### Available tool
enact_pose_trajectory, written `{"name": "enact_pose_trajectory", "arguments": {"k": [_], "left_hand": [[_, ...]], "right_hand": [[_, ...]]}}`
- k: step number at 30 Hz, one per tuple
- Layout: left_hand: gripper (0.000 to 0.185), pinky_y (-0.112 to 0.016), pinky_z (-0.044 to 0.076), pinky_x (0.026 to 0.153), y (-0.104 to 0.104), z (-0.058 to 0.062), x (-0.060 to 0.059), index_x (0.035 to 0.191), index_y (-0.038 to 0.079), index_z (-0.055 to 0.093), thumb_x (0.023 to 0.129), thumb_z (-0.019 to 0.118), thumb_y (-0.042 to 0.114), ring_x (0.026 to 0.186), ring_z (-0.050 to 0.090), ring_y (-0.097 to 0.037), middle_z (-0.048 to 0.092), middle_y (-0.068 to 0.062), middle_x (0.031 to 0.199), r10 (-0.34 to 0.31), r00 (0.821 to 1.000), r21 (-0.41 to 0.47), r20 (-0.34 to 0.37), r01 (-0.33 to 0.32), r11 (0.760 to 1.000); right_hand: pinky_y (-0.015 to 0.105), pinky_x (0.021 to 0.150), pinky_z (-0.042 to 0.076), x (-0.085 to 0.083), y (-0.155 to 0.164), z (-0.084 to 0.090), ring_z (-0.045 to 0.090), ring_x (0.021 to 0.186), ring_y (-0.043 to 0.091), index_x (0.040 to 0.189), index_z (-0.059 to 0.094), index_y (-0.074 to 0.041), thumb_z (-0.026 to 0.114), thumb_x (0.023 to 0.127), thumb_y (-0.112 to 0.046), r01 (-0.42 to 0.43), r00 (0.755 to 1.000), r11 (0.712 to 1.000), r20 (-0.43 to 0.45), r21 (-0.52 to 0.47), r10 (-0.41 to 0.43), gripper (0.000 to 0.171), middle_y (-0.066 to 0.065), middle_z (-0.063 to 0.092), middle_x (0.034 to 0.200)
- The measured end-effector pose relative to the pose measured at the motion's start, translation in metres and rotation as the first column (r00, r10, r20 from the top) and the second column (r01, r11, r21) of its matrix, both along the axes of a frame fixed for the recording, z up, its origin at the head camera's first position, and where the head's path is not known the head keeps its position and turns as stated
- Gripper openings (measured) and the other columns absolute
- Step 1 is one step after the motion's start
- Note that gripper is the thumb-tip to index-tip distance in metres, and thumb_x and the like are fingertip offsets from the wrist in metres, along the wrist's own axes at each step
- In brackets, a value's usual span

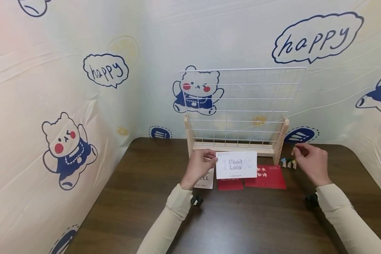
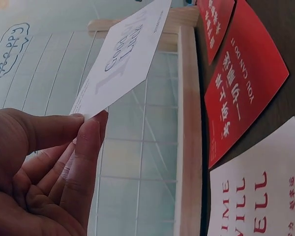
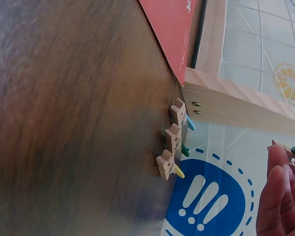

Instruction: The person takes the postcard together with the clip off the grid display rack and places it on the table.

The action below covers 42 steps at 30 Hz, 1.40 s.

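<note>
My left hand (image 1: 199, 168) pinches the left edge of a white "Good Luck" card (image 1: 236, 171), raised in front of the grid rack (image 1: 238, 146). In the left wrist view, thumb and fingertips grip one corner of the card (image 2: 123, 59). At the rack's right side, my right hand (image 1: 312, 162) holds a small wooden clothespin (image 3: 281, 145) with a dark green bit, partly hidden by the fingers. Below that hand, several small wooden clothespins stand on the table, among them one with a blue tip (image 3: 178, 112), one green (image 3: 173, 137) and one yellow (image 3: 164, 164).
Under the raised card lie a white card (image 1: 205, 181) with red letters, a red card (image 1: 230, 185) and another red card (image 1: 268, 178). The rack has wooden side posts (image 1: 280, 137) on the brown table (image 1: 241, 222). A printed cloth (image 1: 152, 46) hangs behind.
</note>
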<state>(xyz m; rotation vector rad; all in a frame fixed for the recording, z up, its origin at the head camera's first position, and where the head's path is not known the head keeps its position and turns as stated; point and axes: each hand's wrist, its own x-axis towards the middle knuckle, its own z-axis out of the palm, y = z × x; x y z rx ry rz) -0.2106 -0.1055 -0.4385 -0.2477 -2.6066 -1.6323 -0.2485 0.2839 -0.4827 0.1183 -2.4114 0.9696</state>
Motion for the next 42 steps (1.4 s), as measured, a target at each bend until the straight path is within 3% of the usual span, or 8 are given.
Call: {"name": "enact_pose_trajectory", "arguments": {"k": [7, 11, 18, 27, 42], "left_hand": [[0.015, -0.026, 0.064, 0.069, 0.007, -0.003, 0.004, 0.109, -0.005, 0.074, 0.096, 0.070, 0.001, 0.087, 0.079, -0.036, 0.076, -0.020, 0.100, -0.021, 1.000, -0.034, 0.007, 0.022, 0.999], [0.012, -0.028, 0.064, 0.068, 0.010, -0.005, 0.007, 0.106, -0.002, 0.074, 0.095, 0.071, 0.002, 0.083, 0.079, -0.029, 0.077, -0.017, 0.098, -0.022, 0.999, -0.047, 0.024, 0.023, 0.999], [0.009, -0.020, 0.060, 0.063, 0.017, -0.010, 0.012, 0.102, 0.000, 0.076, 0.094, 0.072, 0.002, 0.075, 0.077, -0.015, 0.079, -0.014, 0.094, -0.042, 0.999, -0.084, 0.011, 0.042, 0.996], [0.008, -0.017, 0.058, 0.063, 0.026, -0.013, 0.014, 0.101, 0.000, 0.077, 0.093, 0.073, 0.002, 0.076, 0.077, -0.014, 0.080, -0.014, 0.095, -0.067, 0.998, -0.107, 0.009, 0.067, 0.992], [0.012, -0.019, 0.060, 0.061, 0.036, -0.018, 0.017, 0.105, -0.002, 0.076, 0.093, 0.074, 0.001, 0.071, 0.074, -0.011, 0.079, -0.015, 0.098, -0.093, 0.994, -0.080, 0.065, 0.098, 0.992]], "right_hand": [[0.013, 0.057, 0.037, 0.001, 0.005, -0.002, 0.042, 0.062, -0.025, 0.105, 0.078, 0.004, 0.066, 0.097, -0.016, 0.017, 1.000, 1.000, 0.020, 0.023, -0.018, 0.024, 0.023, 0.077, 0.081], [0.013, 0.058, 0.037, 0.002, 0.008, -0.003, 0.041, 0.062, -0.026, 0.104, 0.078, 0.003, 0.067, 0.096, -0.016, 0.027, 0.999, 0.999, 0.023, 0.029, -0.028, 0.024, 0.023, 0.077, 0.081], [0.015, 0.060, 0.036, 0.004, 0.013, -0.005, 0.041, 0.061, -0.025, 0.103, 0.079, 0.002, 0.068, 0.095, -0.016, 0.046, 0.998, 0.998, 0.036, 0.038, -0.047, 0.023, 0.022, 0.077, 0.080], [0.020, 0.063, 0.036, 0.006, 0.019, -0.005, 0.038, 0.061, -0.030, 0.106, 0.078, 0.003, 0.064, 0.096, -0.019, 0.061, 0.995, 0.997, 0.074, 0.053, -0.065, 0.027, 0.023, 0.078, 0.085], [0.022, 0.057, 0.037, 0.006, 0.028, -0.011, 0.046, 0.059, -0.016, 0.103, 0.078, 0.002, 0.064, 0.095, -0.022, 0.073, 0.983, 0.994, 0.164, 0.083, -0.086, 0.028, 0.020, 0.078, 0.085]]}}
